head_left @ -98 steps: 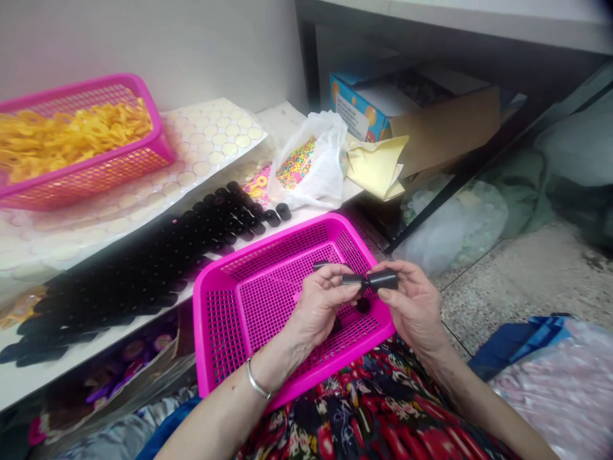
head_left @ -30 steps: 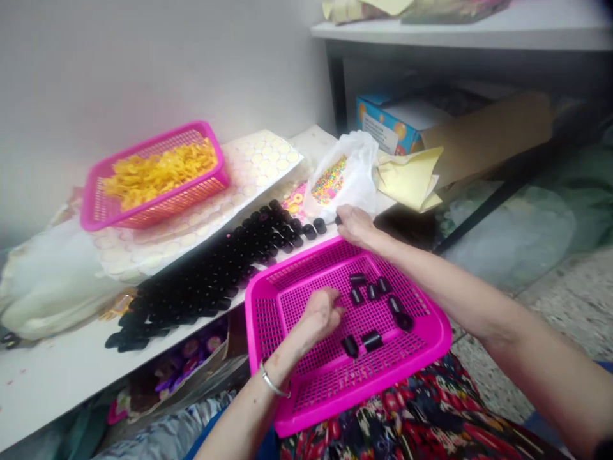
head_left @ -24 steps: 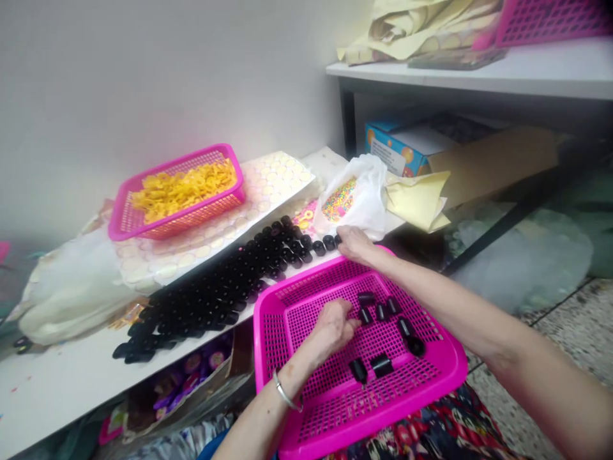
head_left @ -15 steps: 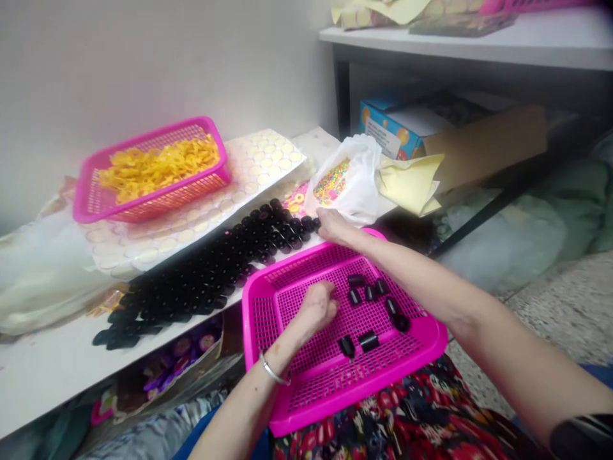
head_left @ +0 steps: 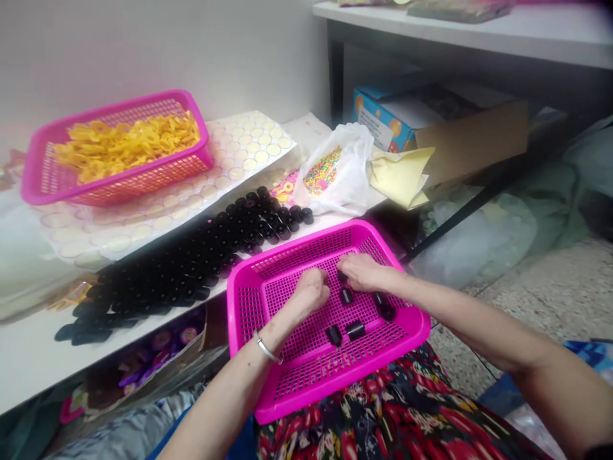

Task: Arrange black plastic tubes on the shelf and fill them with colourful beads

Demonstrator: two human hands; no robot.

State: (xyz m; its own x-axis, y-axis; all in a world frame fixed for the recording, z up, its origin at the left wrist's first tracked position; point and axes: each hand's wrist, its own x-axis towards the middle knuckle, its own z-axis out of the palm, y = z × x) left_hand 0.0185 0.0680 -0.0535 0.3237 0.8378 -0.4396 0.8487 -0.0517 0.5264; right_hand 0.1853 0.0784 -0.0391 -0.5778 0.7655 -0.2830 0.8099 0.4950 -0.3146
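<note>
On my lap rests a pink plastic basket (head_left: 330, 377) with several short black cylindrical caps (head_left: 355, 329) lying loose on its floor. Inside it, my right hand (head_left: 364, 272) is closed with its fingertips on a black cap near the middle. My left hand (head_left: 310, 292) hovers over the basket floor, fingers curled together; what they hold, if anything, is hidden. Beyond the basket, many black caps (head_left: 182, 255) stand close together in rows along the front of the white shelf.
Behind the rows, a pink basket of yellow plastic pieces (head_left: 134, 150) sits on a sheet of round stickers (head_left: 253, 144). A white bag of coloured beads (head_left: 347, 166) lies to its right, by folded yellow paper (head_left: 402, 176) and a cardboard box (head_left: 474, 140). Purple items (head_left: 148, 364) lie below.
My right hand has come back from the end of the rows into the basket, onto the loose caps. My left hand stays curled over the basket. The view has shifted slightly.
</note>
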